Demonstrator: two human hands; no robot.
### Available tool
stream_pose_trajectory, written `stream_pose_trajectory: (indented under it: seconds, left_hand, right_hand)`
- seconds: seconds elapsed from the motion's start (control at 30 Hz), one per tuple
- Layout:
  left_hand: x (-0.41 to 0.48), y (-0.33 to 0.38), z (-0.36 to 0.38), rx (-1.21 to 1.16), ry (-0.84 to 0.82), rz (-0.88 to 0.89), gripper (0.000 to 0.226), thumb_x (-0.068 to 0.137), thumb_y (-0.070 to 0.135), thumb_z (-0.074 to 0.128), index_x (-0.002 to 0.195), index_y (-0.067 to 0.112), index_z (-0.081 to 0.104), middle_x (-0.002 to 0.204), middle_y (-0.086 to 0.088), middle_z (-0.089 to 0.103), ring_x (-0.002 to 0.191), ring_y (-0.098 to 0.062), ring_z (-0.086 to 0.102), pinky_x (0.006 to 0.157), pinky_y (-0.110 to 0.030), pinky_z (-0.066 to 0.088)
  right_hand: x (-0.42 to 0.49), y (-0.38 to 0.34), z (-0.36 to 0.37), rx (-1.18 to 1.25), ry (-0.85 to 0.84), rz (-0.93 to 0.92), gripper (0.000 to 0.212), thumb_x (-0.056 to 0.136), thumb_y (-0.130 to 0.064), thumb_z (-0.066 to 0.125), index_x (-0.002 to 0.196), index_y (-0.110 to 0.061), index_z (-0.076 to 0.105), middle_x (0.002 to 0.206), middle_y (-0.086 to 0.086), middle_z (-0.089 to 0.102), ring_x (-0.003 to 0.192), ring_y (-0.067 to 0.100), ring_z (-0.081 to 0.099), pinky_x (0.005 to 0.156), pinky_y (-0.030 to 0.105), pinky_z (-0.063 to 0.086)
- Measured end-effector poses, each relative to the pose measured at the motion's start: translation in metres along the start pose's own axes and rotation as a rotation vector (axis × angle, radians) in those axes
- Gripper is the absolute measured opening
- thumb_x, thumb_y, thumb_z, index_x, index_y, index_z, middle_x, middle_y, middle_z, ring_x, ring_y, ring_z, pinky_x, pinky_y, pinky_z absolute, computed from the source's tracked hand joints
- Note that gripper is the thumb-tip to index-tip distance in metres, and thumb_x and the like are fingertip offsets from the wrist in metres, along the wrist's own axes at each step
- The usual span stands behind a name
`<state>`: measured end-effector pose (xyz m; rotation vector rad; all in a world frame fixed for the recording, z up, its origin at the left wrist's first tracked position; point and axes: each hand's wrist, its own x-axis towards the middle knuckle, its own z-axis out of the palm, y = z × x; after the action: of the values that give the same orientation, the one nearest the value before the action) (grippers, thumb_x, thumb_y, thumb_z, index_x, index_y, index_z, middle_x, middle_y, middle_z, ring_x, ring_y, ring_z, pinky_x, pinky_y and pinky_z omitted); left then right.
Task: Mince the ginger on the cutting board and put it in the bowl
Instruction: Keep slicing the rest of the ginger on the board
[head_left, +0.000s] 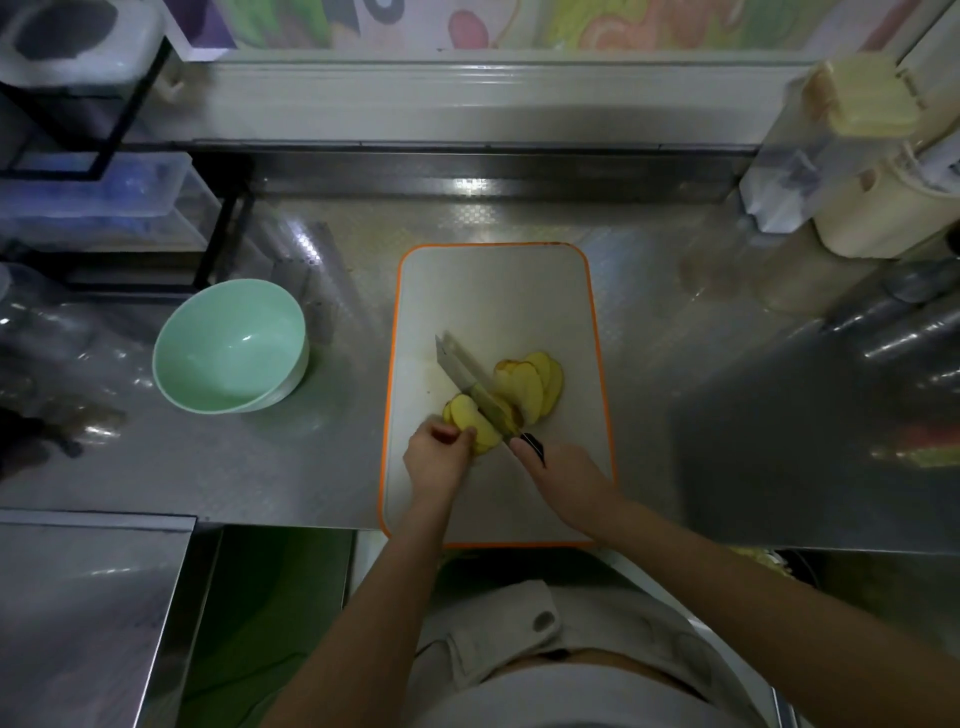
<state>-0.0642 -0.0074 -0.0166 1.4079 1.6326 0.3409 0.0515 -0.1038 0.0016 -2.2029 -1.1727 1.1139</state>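
Note:
Yellow ginger slices (535, 382) lie fanned out on a white cutting board with an orange rim (498, 291). Next to them, my left hand (436, 454) holds down another stack of ginger slices (475, 423) with curled fingers. A knife (475, 382) with a black handle is gripped by my right hand (561, 475); its blade runs diagonally up-left between the two ginger piles, edge down on the ginger. A pale green bowl (231, 345) stands on the steel counter left of the board, with nothing inside.
The steel counter (701, 415) runs left and right of the board. A black wire rack with clear containers (104, 208) stands at the back left. Cream-coloured containers (878, 208) stand at the back right. The board's near edge overhangs the counter front.

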Motion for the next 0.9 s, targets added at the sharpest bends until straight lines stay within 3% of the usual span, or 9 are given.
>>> stream_pose_trajectory:
  seconds: [0.13,0.27,0.33,0.43,0.53,0.67,0.77,0.9]
  left_hand:
    - [-0.002,0.001,0.001,-0.051,0.054,0.015,0.021,0.08,0.017,0.07,0.093,0.01,0.054,0.089,-0.003,0.056,0.084,-0.016,0.052,0.069,-0.022,0.035]
    - [-0.007,0.001,0.002,-0.04,0.068,0.122,0.024,0.085,0.012,0.064,0.107,0.004,0.064,0.096,-0.008,0.064,0.084,-0.013,0.053,0.071,-0.02,0.035]
    - [-0.005,-0.002,0.003,-0.023,0.071,0.127,0.023,0.084,0.014,0.064,0.106,0.006,0.066,0.099,-0.01,0.067,0.087,-0.017,0.058,0.071,-0.02,0.036]
    - [-0.001,-0.005,0.004,-0.002,0.074,0.113,0.026,0.084,0.017,0.065,0.108,0.008,0.066,0.1,-0.012,0.066,0.092,-0.024,0.061,0.072,-0.021,0.037]
    - [-0.002,-0.007,0.006,0.039,0.073,0.125,0.033,0.085,0.018,0.064,0.115,0.006,0.063,0.103,-0.013,0.062,0.094,-0.024,0.059,0.074,-0.018,0.036]
    - [-0.003,-0.004,0.006,0.001,0.072,0.135,0.025,0.088,0.019,0.06,0.108,0.005,0.066,0.101,-0.012,0.063,0.091,-0.021,0.058,0.071,-0.019,0.036]
    - [-0.005,0.005,0.003,-0.054,0.087,0.113,0.018,0.089,0.016,0.058,0.099,0.003,0.065,0.088,-0.004,0.059,0.082,-0.014,0.051,0.064,-0.014,0.031]
    - [-0.008,0.008,0.002,-0.086,0.088,0.089,0.014,0.089,0.012,0.058,0.099,0.005,0.064,0.084,0.001,0.055,0.08,-0.011,0.049,0.066,-0.015,0.033]
  right_hand:
    - [0.0,-0.002,-0.002,-0.003,-0.004,0.005,0.048,0.099,-0.041,0.035,0.083,-0.004,0.059,0.076,0.01,0.061,0.066,0.02,0.056,0.052,0.023,0.031]
    - [-0.002,-0.007,-0.003,0.011,-0.021,0.023,0.041,0.099,-0.041,0.036,0.073,-0.013,0.052,0.064,-0.002,0.051,0.058,0.011,0.048,0.046,0.016,0.032]
    - [-0.002,-0.007,-0.001,0.009,-0.04,0.03,0.041,0.099,-0.042,0.034,0.078,-0.013,0.054,0.066,-0.002,0.051,0.064,0.013,0.051,0.052,0.024,0.034]
    - [-0.003,-0.006,0.0,-0.017,-0.053,0.029,0.043,0.099,-0.041,0.033,0.076,-0.012,0.053,0.063,-0.003,0.05,0.063,0.013,0.049,0.051,0.023,0.032]
    - [-0.004,-0.007,-0.003,-0.028,-0.07,0.004,0.046,0.1,-0.04,0.032,0.081,-0.006,0.058,0.07,0.007,0.056,0.065,0.016,0.05,0.051,0.024,0.029]
    - [-0.003,-0.01,-0.01,-0.012,-0.068,0.023,0.041,0.1,-0.039,0.033,0.076,-0.012,0.053,0.067,0.0,0.052,0.062,0.014,0.05,0.052,0.024,0.033]
    - [-0.004,-0.012,-0.015,0.026,-0.026,0.024,0.043,0.1,-0.037,0.035,0.064,-0.018,0.047,0.058,-0.005,0.045,0.052,0.004,0.043,0.044,0.013,0.033]
    - [-0.007,-0.015,-0.016,0.046,0.003,0.024,0.048,0.1,-0.039,0.034,0.085,-0.002,0.063,0.058,-0.005,0.047,0.053,0.007,0.046,0.045,0.015,0.034]
